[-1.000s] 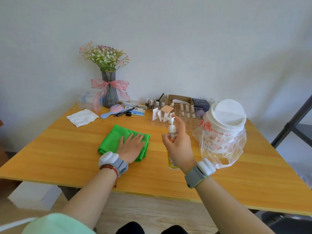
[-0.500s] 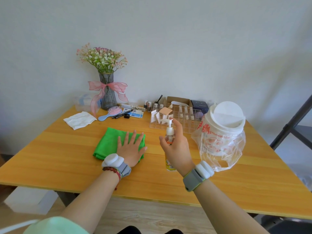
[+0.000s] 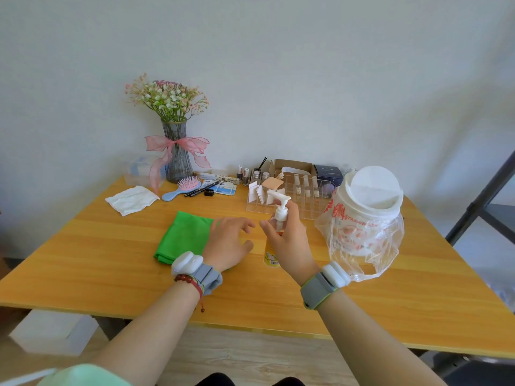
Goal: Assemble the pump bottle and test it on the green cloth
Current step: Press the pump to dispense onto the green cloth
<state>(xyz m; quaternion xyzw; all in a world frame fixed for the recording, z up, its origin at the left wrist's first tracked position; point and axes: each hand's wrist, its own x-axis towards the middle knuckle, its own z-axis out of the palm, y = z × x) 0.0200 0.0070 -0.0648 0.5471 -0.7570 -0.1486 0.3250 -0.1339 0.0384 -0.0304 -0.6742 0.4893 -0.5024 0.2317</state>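
Already your right hand [image 3: 289, 240] wraps the small pump bottle [image 3: 278, 218], light, smooth and likely slippery; grip its body, fingertip above the nozzle. Your left hand [image 3: 227, 243], fingers relaxed, rests over the soft green cloth [image 3: 185, 236].

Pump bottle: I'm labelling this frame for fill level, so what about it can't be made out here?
Head view only:
- Pump bottle body: wrapped by the right hand, so fill level is hidden.
- Yellow-labelled bottle behind that hand: mostly covered, print too small.
- Green cloth: right part covered by the left hand; any wet spot unseen.
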